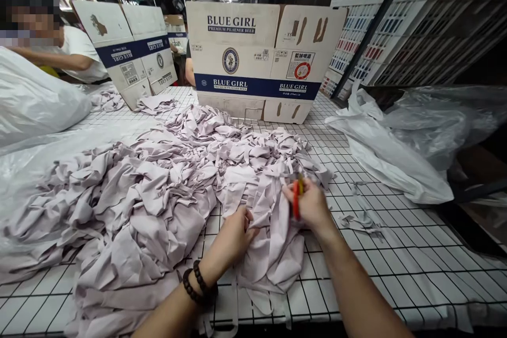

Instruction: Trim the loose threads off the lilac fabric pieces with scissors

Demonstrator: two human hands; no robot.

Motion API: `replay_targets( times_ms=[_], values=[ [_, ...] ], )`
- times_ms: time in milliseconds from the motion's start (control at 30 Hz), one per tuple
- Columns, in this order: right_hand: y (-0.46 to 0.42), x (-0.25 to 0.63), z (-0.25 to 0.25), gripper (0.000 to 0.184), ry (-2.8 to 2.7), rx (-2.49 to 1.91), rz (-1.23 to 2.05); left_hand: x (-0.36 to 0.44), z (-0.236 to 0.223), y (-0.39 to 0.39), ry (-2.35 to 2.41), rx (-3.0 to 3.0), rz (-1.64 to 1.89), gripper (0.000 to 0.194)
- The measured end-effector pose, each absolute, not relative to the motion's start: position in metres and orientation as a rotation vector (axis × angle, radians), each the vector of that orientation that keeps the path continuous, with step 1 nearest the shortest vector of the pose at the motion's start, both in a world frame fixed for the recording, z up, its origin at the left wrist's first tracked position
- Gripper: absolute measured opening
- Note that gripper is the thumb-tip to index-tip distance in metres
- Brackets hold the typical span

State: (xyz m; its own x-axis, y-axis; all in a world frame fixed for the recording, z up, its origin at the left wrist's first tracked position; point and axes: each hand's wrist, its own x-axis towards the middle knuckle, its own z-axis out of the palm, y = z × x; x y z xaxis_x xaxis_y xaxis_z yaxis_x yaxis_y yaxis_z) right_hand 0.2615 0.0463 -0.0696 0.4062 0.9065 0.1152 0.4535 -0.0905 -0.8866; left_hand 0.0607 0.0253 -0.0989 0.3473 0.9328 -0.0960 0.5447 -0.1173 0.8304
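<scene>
A big heap of pale lilac cloth pieces (158, 190) spreads over the white, black-gridded table (415, 259). My left hand (235, 235), with dark bead bracelets (194, 282) at the wrist, has its fingers curled on a cloth piece (273, 253) at the front of the heap. In my right hand (312, 206) are scissors (296, 199) with a red handle and a yellow part, smeared by motion. The right fingers close round them, right beside the cloth's upper edge. Their blades cannot be made out.
Cloth scraps (362, 222) lie to the right. Beyond the heap stand white-and-blue cartons (253, 68). Plastic bags (396, 142) lie at right, another bag (35, 95) at left. A person (75, 53) sits at far left; white crates (356, 26) stack at back right.
</scene>
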Motion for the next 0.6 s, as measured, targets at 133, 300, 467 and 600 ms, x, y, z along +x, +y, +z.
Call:
replay_targets(
  times_ms=[133, 300, 467, 600],
  values=[
    [0.019, 0.298, -0.072, 0.027, -1.121, -1.788, 0.572, 0.051, -0.1, 0.023, 1.341, 1.743, 0.649, 0.004],
    [-0.007, 0.298, -0.07, 0.018, -1.186, -1.802, 0.523, 0.031, -0.085, 0.024, 1.393, 1.73, 0.748, 0.005],
    [0.005, 0.258, -0.062, 0.022, -1.488, -1.579, 0.769, 0.011, -0.079, 0.038, 1.525, 1.706, 0.801, 0.006],
    [0.025, 0.237, -0.066, 0.028, -1.469, -1.6, 0.789, 0.007, -0.076, 0.038, 1.605, 1.719, 0.844, 0.007]
  ],
)
